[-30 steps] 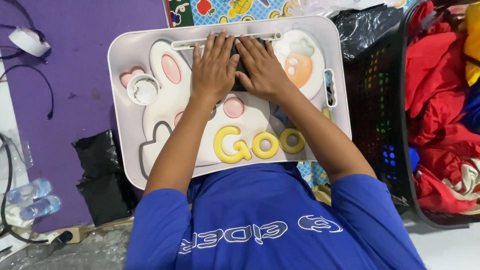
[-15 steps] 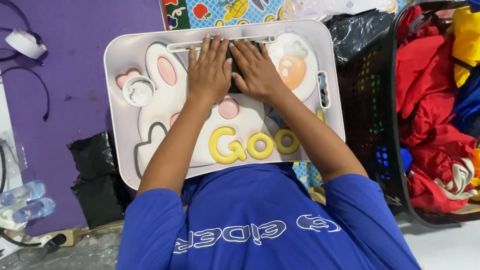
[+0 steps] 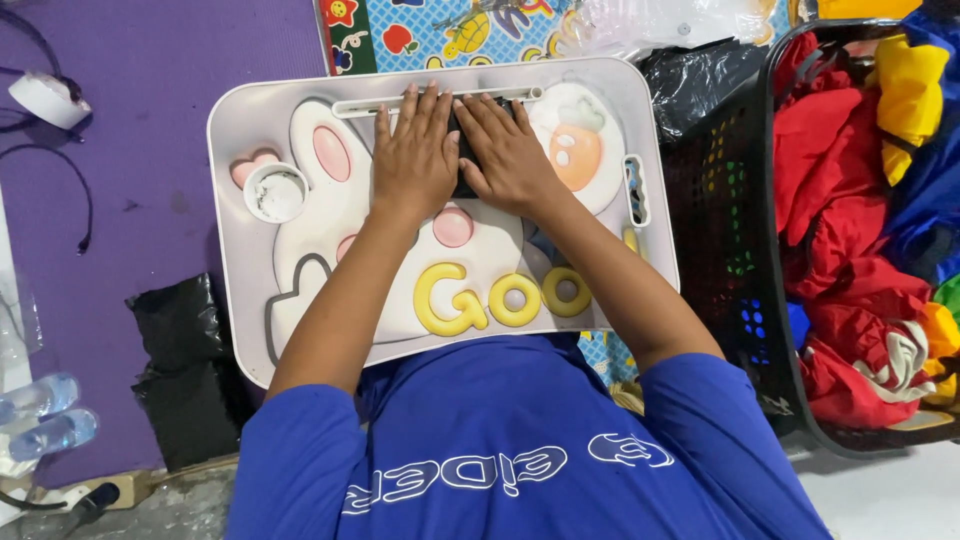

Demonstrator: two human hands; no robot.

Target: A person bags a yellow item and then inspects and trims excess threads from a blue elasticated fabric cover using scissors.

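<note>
A white lap tray (image 3: 250,330) with a rabbit picture, a carrot picture and yellow raised letters lies in front of me. My left hand (image 3: 415,150) and my right hand (image 3: 510,155) lie flat side by side at the tray's far middle, fingers stretched out. Both palms press on a small dark object (image 3: 463,150), and only a narrow strip of it shows between the hands. What the object is cannot be told. A small white cup (image 3: 276,193) sits in the tray's left holder.
A black laundry basket (image 3: 730,250) full of red, yellow and blue clothes stands at the right. A purple mat (image 3: 130,120) with cables lies at the left, with a black bag (image 3: 185,350) and water bottles (image 3: 40,415) near it. A colourful play mat (image 3: 440,30) lies beyond the tray.
Both hands stay flat on the dark object in the same place. Only the view has drifted slightly.
</note>
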